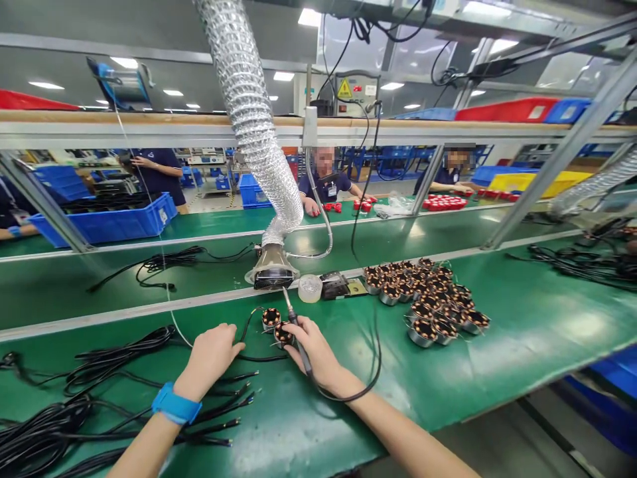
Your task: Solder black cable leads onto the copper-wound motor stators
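My right hand (316, 352) grips a soldering iron (300, 348) like a pen, its tip pointing up and away toward the fume hood. Its fingers are beside a copper-wound motor stator (283, 334), and a second stator (271, 318) stands just behind. My left hand (212, 352), with a blue wristband (176, 403), is closed to the left of the stators. A thin pale solder wire (172, 312) runs down from a spool (122, 83) to this hand; its end is hidden. Black cable (263, 359) passes by the left fingertips toward the stators.
Several stators (423, 299) cluster at right. Bundled black cables (44, 425) with stripped ends lie at left. Ahead are a fume hood (273, 265) on a foil duct (249, 99), a round translucent container (310, 289) and a metal rail (124, 318). Co-workers sit across the bench.
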`<act>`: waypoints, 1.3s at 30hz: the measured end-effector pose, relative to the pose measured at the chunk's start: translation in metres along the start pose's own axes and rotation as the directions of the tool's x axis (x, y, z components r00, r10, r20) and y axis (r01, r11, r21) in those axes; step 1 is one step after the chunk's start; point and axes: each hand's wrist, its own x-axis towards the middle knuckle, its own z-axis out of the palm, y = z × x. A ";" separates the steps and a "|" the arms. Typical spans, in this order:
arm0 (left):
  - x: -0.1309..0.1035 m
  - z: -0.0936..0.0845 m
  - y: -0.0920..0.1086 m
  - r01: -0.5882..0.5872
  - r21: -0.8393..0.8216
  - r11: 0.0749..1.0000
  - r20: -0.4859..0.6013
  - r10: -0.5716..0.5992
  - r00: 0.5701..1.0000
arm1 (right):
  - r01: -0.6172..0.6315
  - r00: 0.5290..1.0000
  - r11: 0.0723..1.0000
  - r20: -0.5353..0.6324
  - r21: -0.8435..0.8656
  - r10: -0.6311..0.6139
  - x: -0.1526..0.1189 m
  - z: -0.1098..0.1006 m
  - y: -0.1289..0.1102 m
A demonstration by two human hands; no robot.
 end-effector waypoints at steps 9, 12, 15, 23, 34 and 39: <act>0.005 0.001 0.027 0.027 -0.068 0.997 -0.226 -0.042 0.973 | 0.033 0.998 0.999 0.056 0.035 -0.035 0.012 0.001 0.015; 0.010 0.010 0.043 -0.034 -0.310 0.950 -0.117 -0.003 0.993 | 0.014 0.998 0.995 0.067 0.098 -0.021 0.011 0.006 0.018; 0.017 0.024 0.040 -0.030 -0.598 0.801 -0.008 0.031 0.999 | -0.008 0.998 0.992 0.065 0.126 0.000 0.007 0.008 0.021; 0.026 0.032 0.056 0.088 -0.913 0.397 0.065 -0.072 0.995 | 0.002 0.998 0.982 0.067 0.188 -0.015 0.007 0.011 0.016; 0.008 0.026 0.038 0.083 -0.869 0.488 0.174 0.144 0.974 | -0.016 0.999 0.976 0.046 0.217 0.006 0.006 0.010 0.014; 0.011 0.022 0.038 0.257 -0.905 0.339 0.316 0.130 0.940 | -0.032 0.999 0.972 0.045 0.231 0.022 0.006 0.010 0.016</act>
